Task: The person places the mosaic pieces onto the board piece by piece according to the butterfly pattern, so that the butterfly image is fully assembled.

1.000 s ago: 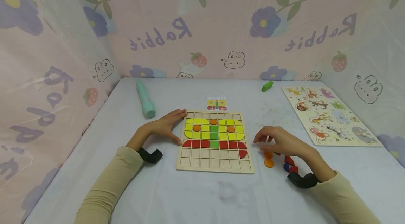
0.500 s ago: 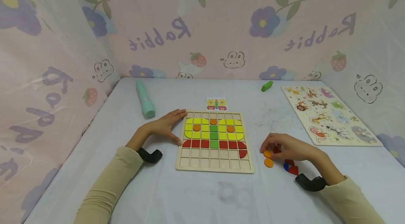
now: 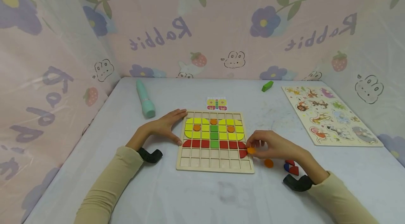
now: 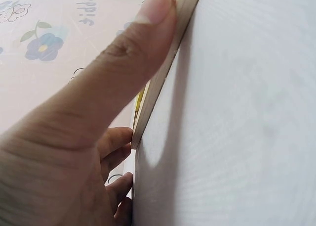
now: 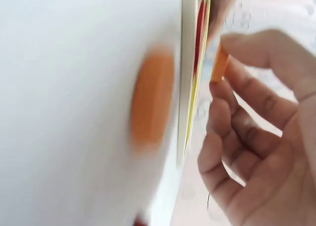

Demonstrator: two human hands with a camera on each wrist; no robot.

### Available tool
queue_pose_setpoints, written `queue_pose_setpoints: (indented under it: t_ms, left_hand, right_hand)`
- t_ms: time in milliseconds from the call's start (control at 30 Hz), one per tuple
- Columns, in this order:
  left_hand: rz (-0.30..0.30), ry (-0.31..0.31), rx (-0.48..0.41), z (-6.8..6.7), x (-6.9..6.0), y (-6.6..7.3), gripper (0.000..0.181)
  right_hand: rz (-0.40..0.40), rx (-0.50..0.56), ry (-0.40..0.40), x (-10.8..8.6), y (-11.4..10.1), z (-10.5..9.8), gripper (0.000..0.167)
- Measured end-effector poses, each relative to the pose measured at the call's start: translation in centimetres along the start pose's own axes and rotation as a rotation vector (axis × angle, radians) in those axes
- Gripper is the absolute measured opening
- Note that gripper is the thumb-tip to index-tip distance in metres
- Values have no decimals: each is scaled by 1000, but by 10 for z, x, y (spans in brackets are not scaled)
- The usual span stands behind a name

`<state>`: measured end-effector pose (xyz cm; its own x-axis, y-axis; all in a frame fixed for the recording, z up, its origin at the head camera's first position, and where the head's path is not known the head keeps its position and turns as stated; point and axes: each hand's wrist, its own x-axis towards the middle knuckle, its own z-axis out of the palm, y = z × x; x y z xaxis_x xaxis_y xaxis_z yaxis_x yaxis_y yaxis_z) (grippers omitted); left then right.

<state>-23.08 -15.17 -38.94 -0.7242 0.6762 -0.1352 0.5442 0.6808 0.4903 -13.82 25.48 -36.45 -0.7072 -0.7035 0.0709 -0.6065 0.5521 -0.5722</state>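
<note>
A wooden grid board (image 3: pixel 205 164) lies mid-table, with yellow, red, green and orange pieces forming a butterfly pattern in its cells. My left hand (image 3: pixel 164 126) rests along the board's left edge, thumb near the red row and fingers at the far corner. At the right edge my right hand (image 3: pixel 273 145) pinches an orange disc (image 3: pixel 251 150) between thumb and fingers. In the right wrist view the pinched orange disc (image 5: pixel 220 64) is seen edge-on, above the board (image 5: pixel 187 67). Another orange disc (image 3: pixel 269 163) lies on the table below that hand.
Red pieces (image 3: pixel 294 170) and a blue piece (image 3: pixel 286 167) lie near the right wrist. Behind the board is a small pattern card (image 3: pixel 217 104). A mint-green wand-shaped object (image 3: pixel 145 101) stands off to the left, a green block (image 3: pixel 267 86) and animal puzzle board (image 3: pixel 332 118) to the right.
My right hand reached down to the loose pieces, took an orange disc and moved left with it to the board's right edge. My left hand has stayed in place.
</note>
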Motion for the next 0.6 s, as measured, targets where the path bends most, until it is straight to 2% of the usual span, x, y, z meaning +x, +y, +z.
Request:
queue_pose_setpoints:
  t_ms: [200,333,600]
  left_hand:
    - [7,1,-2,0,1,1,112]
    - [8,-3,-6,0,1,1,113]
    - [14,-2,1,-1,1,0,113]
  right_hand:
    - [-61,-11,-37,22,-13,13,21]
    - [-52,0,-73,30,-18,19,19]
    - [-46,-16,-74,36,-20,22,20]
